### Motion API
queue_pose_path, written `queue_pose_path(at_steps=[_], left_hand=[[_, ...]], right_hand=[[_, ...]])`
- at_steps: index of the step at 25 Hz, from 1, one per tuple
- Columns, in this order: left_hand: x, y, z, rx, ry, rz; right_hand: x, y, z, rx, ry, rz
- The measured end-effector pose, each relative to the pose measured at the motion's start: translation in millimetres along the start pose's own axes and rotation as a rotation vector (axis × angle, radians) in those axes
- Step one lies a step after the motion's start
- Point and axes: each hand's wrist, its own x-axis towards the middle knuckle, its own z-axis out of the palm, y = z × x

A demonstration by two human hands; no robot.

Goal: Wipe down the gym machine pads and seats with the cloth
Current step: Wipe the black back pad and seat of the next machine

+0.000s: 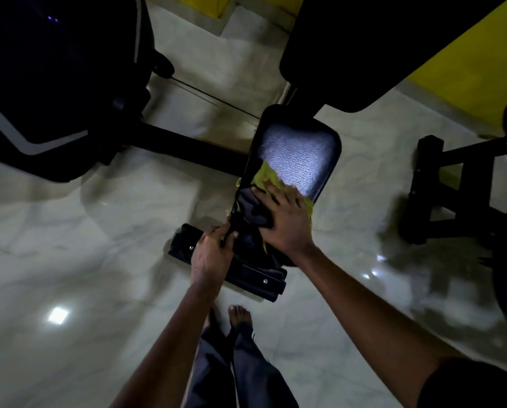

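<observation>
GYM FLOOR: A person bends over a weight machine. The right hand (pixel 284 222) lies flat, fingers spread, on a crumpled yellow-green cloth (pixel 268 175) and presses it onto the near part of a black textured vinyl seat pad (pixel 300 151). The left hand (pixel 211 254) curls its fingers round the dark near-left edge of the same seat pad, apparently to steady it.

The job appears to be in its early or middle stretch. The cloth covers only the near-left part of the seat. The far half lies bare under a glare of light, and whether it has been wiped cannot be told. The large black backrest pad (pixel 349 48) rising just beyond the seat is not touched by the cloth and, going by the task, is left to do. So are any pads on the bulky black machine with grey trim (pixel 55 92), well apart to the left.

The seat stands over a black steel foot plate (pixel 246 275) on a glossy pale marble floor (pixel 99 231) that mirrors the ceiling lights. The person's 2 bare feet (pixel 240 315) stand just behind the plate. A black metal frame (pixel 452 187) sits off to the right, and a yellow wall (pixel 467 54) closes the dim room behind.
</observation>
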Motion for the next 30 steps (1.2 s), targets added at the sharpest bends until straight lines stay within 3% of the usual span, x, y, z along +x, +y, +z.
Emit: queue_pose_path(at_steps=[3, 6, 11, 17, 20, 26, 30], left_hand=[[-2.0, 3.7, -0.5, 0.131, 0.024, 0.030], [-9.6, 13.0, -0.3, 0.152, 0.057, -0.017], [-5.9, 8.1, 5.6, 0.082, 0.070, -0.121], [-5.4, -1.9, 7.3, 0.057, 0.111, -0.114], [-5.1, -4.8, 3.0, -0.016, 0.102, -0.073], [12.9, -25.7, -16.1, -0.044, -0.149, -0.074], [15.7, -37.9, -14.3, -0.158, -0.258, -0.125]], right_hand=[[-22.7, 22.1, -0.4, 0.072, -0.009, 0.078], [-21.5, 38.7, -0.6, 0.188, 0.090, 0.340], [-10.7, 29.3, 6.8, 0.401, 0.299, 0.624], [-74.4, 8.2, 20.8, 0.480, 0.209, 0.470], [-46.7, 21.5, 10.0, 0.509, 0.245, 0.534], [-43.6, 12.1, 5.4, 0.614, 0.285, 0.744], [-97.0, -16.9, 14.3, 0.503, 0.095, 0.611]])
